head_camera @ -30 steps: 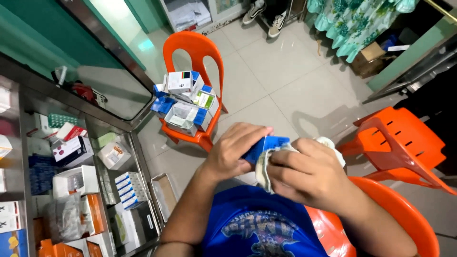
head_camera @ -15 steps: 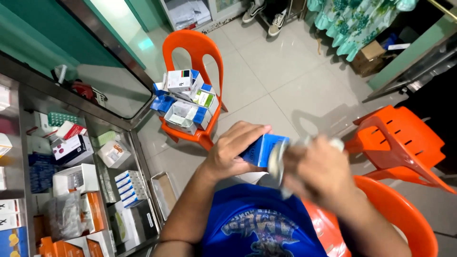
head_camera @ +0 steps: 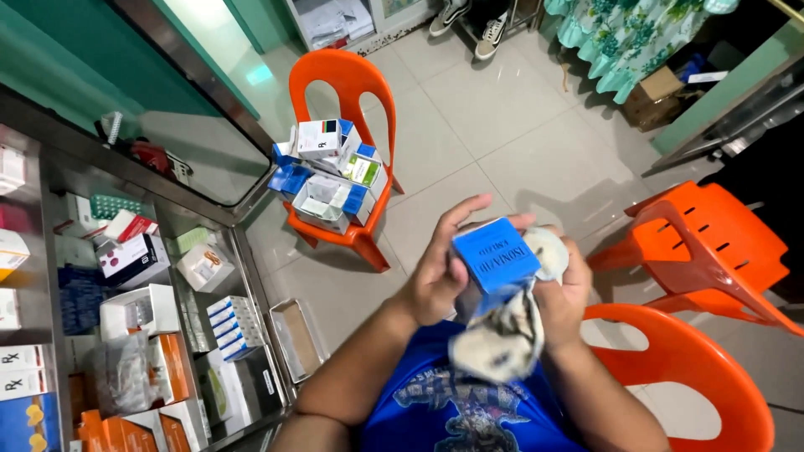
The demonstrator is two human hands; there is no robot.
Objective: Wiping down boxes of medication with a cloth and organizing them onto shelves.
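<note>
My left hand (head_camera: 440, 272) grips a small blue medicine box (head_camera: 496, 259) from its left side, fingers curled over the top. My right hand (head_camera: 563, 293) is on the box's right side and holds a dirty white cloth (head_camera: 509, 339) that hangs down below the box over my blue shirt. The box's blue end face with print on it is turned up toward the camera.
An orange plastic chair (head_camera: 352, 79) ahead carries a pile of white and blue boxes (head_camera: 328, 176). A second orange chair (head_camera: 712, 247) stands at right, and I sit on a third (head_camera: 712, 377). Metal shelves (head_camera: 50, 276) at left hold several medicine boxes. Someone's sneakers (head_camera: 473, 25) show at top.
My left hand has turned the blue box so its end faces up. My right hand moved from over the box to its right side, and the cloth now hangs below.
</note>
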